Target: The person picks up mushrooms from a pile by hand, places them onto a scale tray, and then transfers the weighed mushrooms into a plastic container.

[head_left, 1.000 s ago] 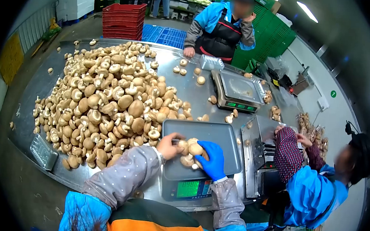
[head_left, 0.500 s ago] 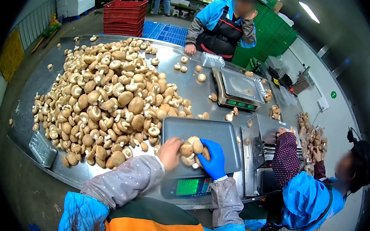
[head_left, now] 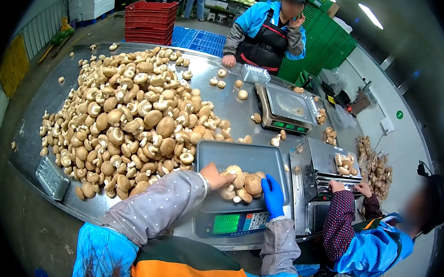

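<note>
A small cluster of shiitake mushrooms (head_left: 253, 184) is gathered low over the grey tray (head_left: 211, 149) of a digital scale. My bare left hand (head_left: 216, 178) presses its fingers against the cluster's left side. On the right side, my blue-gloved right hand (head_left: 273, 195) closes against the mushrooms, its fingertips pointing away from me. Between them the two hands cup the cluster; the undersides of the mushrooms are hidden. Below the tray, the scale's green display (head_left: 226, 224) is lit, but its digits are too blurred to read.
A large mushroom pile (head_left: 131, 116) covers the table's left side, with a clear plastic tray (head_left: 52, 178) at its edge. A second scale (head_left: 286, 107) stands farther back. At right, a co-worker (head_left: 374, 242) handles a metal machine (head_left: 328, 159) holding packed mushrooms. Another person (head_left: 268, 33) stands opposite.
My hands have shifted slightly right with the mushrooms, which now spread wider between them. The co-worker's hands have drawn back toward the machine's front, exposing a mushroom pack on top.
</note>
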`<control>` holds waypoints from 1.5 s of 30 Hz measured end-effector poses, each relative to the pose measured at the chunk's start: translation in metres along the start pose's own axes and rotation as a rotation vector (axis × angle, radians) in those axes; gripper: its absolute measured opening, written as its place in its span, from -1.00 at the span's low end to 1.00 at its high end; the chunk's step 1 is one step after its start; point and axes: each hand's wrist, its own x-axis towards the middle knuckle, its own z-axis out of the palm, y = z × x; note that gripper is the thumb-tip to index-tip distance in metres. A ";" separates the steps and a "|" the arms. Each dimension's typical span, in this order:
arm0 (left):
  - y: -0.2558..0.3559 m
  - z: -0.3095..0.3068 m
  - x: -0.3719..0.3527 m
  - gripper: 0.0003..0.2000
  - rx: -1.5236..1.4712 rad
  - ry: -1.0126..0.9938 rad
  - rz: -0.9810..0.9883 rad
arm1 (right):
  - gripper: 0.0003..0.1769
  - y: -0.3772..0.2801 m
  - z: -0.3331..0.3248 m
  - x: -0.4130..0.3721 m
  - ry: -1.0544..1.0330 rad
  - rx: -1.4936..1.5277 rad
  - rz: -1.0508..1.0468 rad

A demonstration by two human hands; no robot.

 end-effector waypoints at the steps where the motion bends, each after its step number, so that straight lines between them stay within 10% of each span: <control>1: 0.002 -0.001 0.001 0.10 -0.015 -0.019 -0.022 | -0.36 -0.001 -0.002 0.000 -0.019 0.002 0.041; 17: -0.001 -0.003 -0.043 0.05 -1.142 -0.142 0.121 | -0.53 -0.059 0.006 -0.020 0.084 0.451 -0.078; 22: -0.001 -0.011 -0.054 -0.29 -1.455 -0.432 0.044 | -0.53 -0.081 0.006 -0.022 0.092 0.460 -0.177; 33: 0.015 -0.009 -0.041 -0.47 -1.437 -0.499 0.149 | -0.53 -0.072 -0.024 -0.029 0.045 0.705 0.033; 45: 0.109 0.027 0.059 -0.49 -1.274 -0.580 0.215 | -0.85 0.139 -0.020 -0.162 0.856 0.098 0.031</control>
